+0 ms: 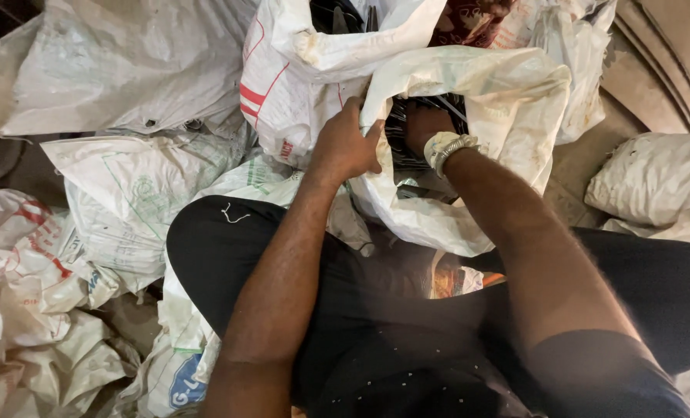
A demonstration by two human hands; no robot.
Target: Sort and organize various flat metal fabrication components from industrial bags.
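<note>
— While the person sits among the sacks, what are the two hands doing?

— The left hand (345,143) is clenched on the rim of a cream woven sack (500,108) at about twelve o'clock from the lap, pinching the fabric edge and pulling it toward eleven o'clock. That pull holds the mouth open.

— And the other?

— The right hand (424,124) is plunged into that opening past the knuckles, with only its back and a pale wrist band (447,145) showing. I cannot tell whether it is released or grasping anything down there; the fingers are hidden.

— What's inside?

— Dark, glossy strips or sheets (418,128), packed loosely. Too shadowed to name more closely.

— Why does the sack lean as it does?

— It rests against the knees, tilted toward the person, so the mouth faces the reaching arm. A second white sack with red stripes (283,85) stands just behind it, at eleven o'clock, touching it.

— And the surroundings?

— Crumpled empty sacks (121,193) lie heaped at nine o'clock, more at three o'clock (654,174), on the floor.
</note>
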